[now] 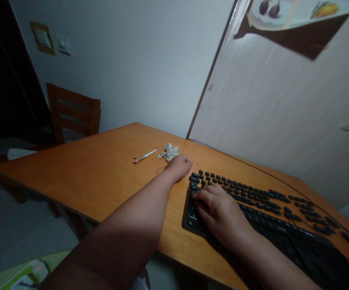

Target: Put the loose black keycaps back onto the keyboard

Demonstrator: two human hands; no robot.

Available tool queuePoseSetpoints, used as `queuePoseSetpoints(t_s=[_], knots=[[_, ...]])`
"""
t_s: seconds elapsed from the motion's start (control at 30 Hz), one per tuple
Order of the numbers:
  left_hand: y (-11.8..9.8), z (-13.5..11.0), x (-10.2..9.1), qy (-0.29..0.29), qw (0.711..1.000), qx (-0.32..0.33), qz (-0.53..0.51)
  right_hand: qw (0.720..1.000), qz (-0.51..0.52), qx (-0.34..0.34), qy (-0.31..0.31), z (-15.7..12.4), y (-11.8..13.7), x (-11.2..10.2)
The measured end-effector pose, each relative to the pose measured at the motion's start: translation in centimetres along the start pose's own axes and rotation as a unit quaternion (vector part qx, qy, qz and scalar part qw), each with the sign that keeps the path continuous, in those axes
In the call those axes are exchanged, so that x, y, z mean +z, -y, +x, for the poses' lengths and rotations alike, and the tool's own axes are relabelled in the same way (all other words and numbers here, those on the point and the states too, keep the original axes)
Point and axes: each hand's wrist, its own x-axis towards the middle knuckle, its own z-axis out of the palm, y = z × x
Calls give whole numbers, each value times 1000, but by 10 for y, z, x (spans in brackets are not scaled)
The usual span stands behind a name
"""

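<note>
A black keyboard (189, 223) lies along the table's near right side, its left end partly bare of keycaps. My right hand (219, 211) rests over that end, thumb and index finger drawn close together on the keys; whatever is between them is hidden. Beyond the keyboard, many loose black keycaps (247, 191) are laid out in rows. My left hand (179, 167) is closed in a fist above the table, left of the keycaps, and its contents do not show. Just behind it sits a crumpled greyish tissue (170, 152). Left of the tissue lies a white toothbrush (146, 156) with a pinkish head.
The wooden table (102, 173) meets a wall at the back. A thin black cable (237, 159) runs along its rear edge. A tiny dark piece (134, 158) lies near the brush head. A wooden chair (74, 110) stands at the far left, and a green seat (56, 262) is below.
</note>
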Motion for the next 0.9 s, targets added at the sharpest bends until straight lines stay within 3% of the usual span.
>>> queuePoseSetpoints(t_s=[0.2, 0.9], knots=[[-2, 0, -1, -1, 1000, -9, 3, 999, 37, 8, -20, 0, -4, -2], [-5, -4, -4, 3, 1000, -7, 4, 999, 33, -21, 6, 0, -1, -2]])
